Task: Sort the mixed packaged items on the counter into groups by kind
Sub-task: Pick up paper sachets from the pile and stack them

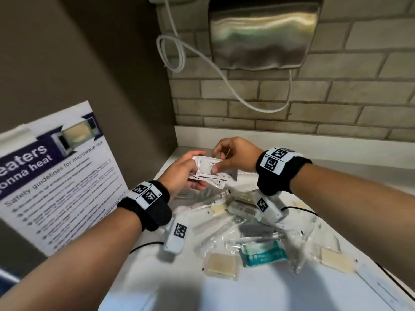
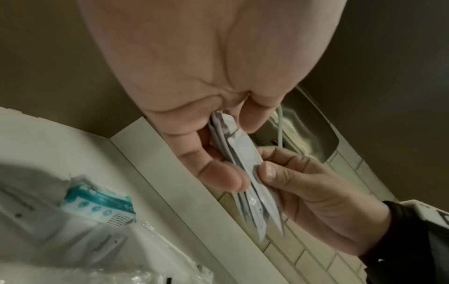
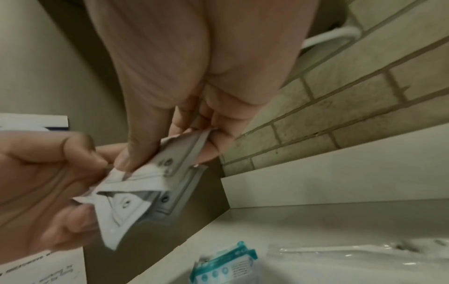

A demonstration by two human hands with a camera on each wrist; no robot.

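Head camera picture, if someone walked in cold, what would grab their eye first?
First, the two hands meeting above the back of the counter: the left hand and right hand together hold a small stack of white sachets. Below them, a loose pile of clear-wrapped items covers the counter, with a teal packet standing out near the front. Behind, a shiny metal dispenser hangs on the brick wall.

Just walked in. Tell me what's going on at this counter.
A person is sorting small packaged toiletries. Both hands are raised above the counter holding a thin stack of white sachets: the left hand grips it from below and the right hand pinches the top sachet. Still loose on the counter are clear-wrapped items, tan soap bars and a teal packet, not yet grouped.
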